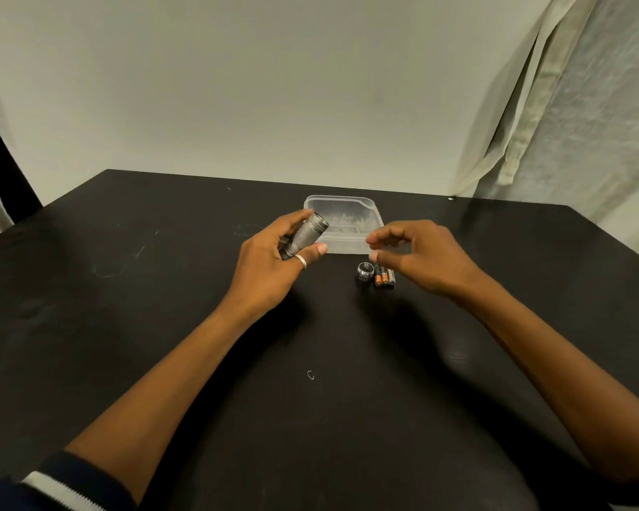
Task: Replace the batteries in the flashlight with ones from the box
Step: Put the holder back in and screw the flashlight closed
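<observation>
The left hand [273, 263] has its fingers [320, 248] curled round the flashlight [307, 234], thumb pressed on the near side of the knurled barrel. The barrel tilts up and to the right, its upper end showing over the near left corner of the box [332, 198]. Its lower end is buried in the palm, and whether the upper end is open cannot be made out. A ring [301, 260] sits on the thumb.

The right hand [417, 256] hovers with loosely curled fingers [384, 234], thumb and forefinger apart, and nothing is visible between them.

Just under that hand, a few batteries [383, 277] lie side by side on the table [163, 289], with only their near ends in view. A metal cap [365, 271] rests just beside them on the left.

The clear box stands behind, and its contents are a blur through the plastic. A dark sleeve [52, 485] with a white stripe is cut off at the lower left.
</observation>
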